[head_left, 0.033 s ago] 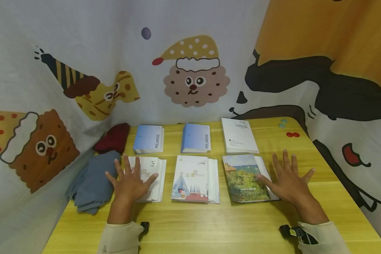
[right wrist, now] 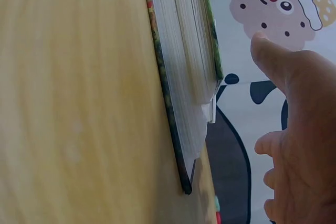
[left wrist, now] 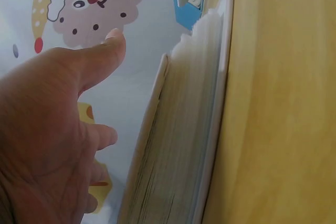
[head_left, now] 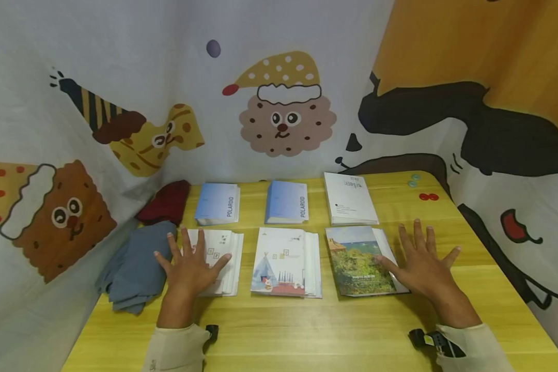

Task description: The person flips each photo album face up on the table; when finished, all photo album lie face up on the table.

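Nothing has moved since the earlier frame: both hands stay spread flat, fingers straight, gripping nothing. The left hand point(head_left: 189, 267) lies palm down on the white album point(head_left: 223, 261), with the grey cloth point(head_left: 135, 266) just beside its outer edge and a dark red cloth point(head_left: 166, 202) beyond that. The right hand point(head_left: 423, 268) rests on the yellow table point(head_left: 307, 330), its thumb touching the edge of the landscape album point(head_left: 358, 261). Between the hands lies the tent-cover album point(head_left: 283, 262). Beyond the fingertips stand two blue Polaroid albums point(head_left: 218, 203) and a white booklet point(head_left: 350, 198).
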Demonstrator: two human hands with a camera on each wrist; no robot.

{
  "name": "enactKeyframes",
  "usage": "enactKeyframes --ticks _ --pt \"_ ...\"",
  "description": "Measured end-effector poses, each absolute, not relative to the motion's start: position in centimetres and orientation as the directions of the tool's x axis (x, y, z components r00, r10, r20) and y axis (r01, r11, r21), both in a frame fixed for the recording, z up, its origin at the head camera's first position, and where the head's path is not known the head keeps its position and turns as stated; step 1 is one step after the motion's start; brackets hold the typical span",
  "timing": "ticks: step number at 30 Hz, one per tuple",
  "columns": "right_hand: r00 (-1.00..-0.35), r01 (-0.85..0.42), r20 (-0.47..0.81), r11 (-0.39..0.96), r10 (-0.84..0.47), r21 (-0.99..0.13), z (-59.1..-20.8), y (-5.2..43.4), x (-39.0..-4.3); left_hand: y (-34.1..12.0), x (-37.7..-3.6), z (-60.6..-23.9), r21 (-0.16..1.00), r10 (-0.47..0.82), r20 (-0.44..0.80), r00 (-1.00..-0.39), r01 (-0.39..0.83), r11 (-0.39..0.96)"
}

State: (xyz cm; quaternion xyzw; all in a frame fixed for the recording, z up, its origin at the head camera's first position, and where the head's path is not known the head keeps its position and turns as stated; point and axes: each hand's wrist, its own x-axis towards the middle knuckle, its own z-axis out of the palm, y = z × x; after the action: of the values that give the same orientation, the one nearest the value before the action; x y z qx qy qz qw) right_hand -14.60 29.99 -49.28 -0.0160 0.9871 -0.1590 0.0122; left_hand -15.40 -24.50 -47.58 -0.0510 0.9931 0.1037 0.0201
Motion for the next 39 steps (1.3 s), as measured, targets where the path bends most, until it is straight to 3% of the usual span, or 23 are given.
enactKeyframes --ticks 28,39 --pt "-1.000 -0.019 -0.010 0.953 -0.023 -0.301 -49.4 29.7 -14.3 -24.4 -15.4 -47.7 0.215 -0.080 -0.046 -0.996 -0.089 0.973" --pt "-0.997 -0.077 0.017 0.958 -0.075 -0.275 -48.5 28.2 -14.9 -24.9 -15.3 -46.8 0.195 -0.086 -0.069 -0.994 -0.098 0.976"
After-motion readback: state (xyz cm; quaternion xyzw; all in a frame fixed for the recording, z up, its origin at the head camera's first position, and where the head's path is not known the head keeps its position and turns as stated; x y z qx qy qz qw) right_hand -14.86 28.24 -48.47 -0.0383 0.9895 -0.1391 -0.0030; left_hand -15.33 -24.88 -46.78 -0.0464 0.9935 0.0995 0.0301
